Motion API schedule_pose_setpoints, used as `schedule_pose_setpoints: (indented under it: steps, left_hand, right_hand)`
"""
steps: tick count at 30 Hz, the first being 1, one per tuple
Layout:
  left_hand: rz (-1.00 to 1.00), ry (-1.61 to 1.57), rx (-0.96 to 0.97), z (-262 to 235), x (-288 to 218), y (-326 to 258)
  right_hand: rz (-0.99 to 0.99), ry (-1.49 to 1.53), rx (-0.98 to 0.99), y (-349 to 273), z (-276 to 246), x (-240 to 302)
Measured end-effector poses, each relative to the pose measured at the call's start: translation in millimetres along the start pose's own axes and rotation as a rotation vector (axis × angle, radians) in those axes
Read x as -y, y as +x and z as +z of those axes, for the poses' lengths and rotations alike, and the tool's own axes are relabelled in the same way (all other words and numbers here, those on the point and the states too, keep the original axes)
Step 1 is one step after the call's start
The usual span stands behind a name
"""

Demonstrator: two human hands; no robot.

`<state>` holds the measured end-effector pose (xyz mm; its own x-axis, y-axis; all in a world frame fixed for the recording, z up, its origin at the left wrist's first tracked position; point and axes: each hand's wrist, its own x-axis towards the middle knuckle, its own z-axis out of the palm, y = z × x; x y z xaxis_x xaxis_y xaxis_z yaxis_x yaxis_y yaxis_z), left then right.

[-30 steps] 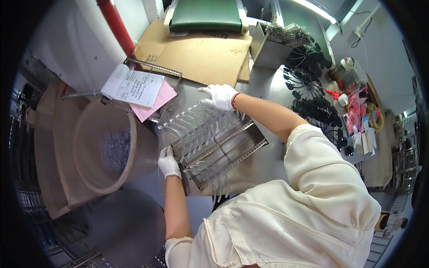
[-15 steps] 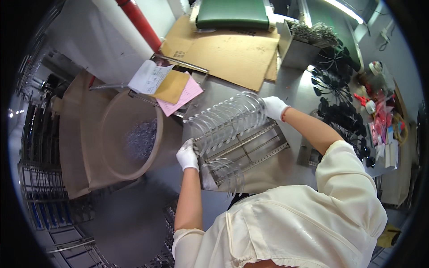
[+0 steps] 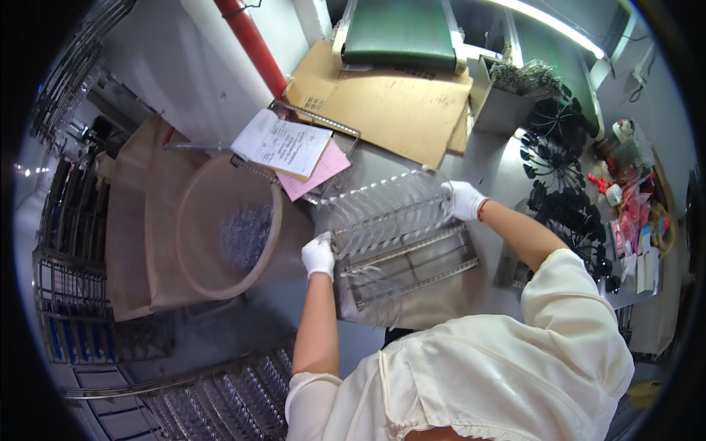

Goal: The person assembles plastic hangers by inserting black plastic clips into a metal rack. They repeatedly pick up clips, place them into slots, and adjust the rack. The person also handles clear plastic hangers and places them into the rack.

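My left hand (image 3: 318, 256), in a white glove, is closed at the left end of a metal rack (image 3: 413, 259) lying on the steel table. My right hand (image 3: 463, 201), gloved the same way, is closed at the far right end, its fingertips partly hidden. Between my hands a row of clear, curved discs (image 3: 390, 209) stands in the rack's far slots. A few more clear discs (image 3: 373, 294) sit at its near left corner. Several near slots hold nothing.
A large beige tub (image 3: 276, 242) with clear pieces inside stands left. Behind the rack lie an open notebook (image 3: 283, 147), a pink sheet (image 3: 323, 170) and flat cardboard (image 3: 390, 110). Black fan-shaped parts (image 3: 562, 206) are at right. Racks of clear pieces (image 3: 220, 397) stand lower left.
The view has shifted slightly. The notebook's lifted white page now lies flatter, over the tan sheet. A dark blurred shape at lower left is gone, showing racks there. Both hands stay at the rack.
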<state>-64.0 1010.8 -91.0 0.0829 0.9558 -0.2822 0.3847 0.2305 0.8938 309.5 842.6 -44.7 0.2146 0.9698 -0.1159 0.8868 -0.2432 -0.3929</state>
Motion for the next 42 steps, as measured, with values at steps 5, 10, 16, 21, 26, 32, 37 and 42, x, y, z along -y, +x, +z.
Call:
schedule_pose_setpoints:
  steps: [5, 10, 16, 21, 26, 32, 37, 42]
  left_hand:
    - [0.232, 0.381, 0.035, -8, -19, -4]
    - [0.257, 0.155, 0.139, -14, 11, 11]
    - [0.410, 0.324, 0.313, -20, 27, 27]
    - [0.286, 0.204, 0.381, -44, 12, 30]
    - [0.298, -0.077, 0.136, -49, -100, -54]
    - [0.806, 0.223, 0.114, 32, -176, -177]
    - [0.483, -0.094, 0.600, 163, -127, -225]
    - [0.319, -0.228, 0.635, 217, -119, -280]
  right_hand:
    - [0.027, 0.052, 0.029, -9, 13, 3]
    - [0.089, 0.182, 0.007, -7, 11, 13]
    - [0.132, 0.193, -0.078, 6, 25, 4]
    - [0.296, 0.110, -0.245, -36, -13, 44]
    - [0.398, -0.102, -0.721, -231, -66, 19]
    - [1.057, -0.191, -0.478, -380, -75, -31]
    - [0.973, -0.042, -0.473, -392, -40, -52]
    - [0.718, -0.050, -0.516, -409, -35, -83]
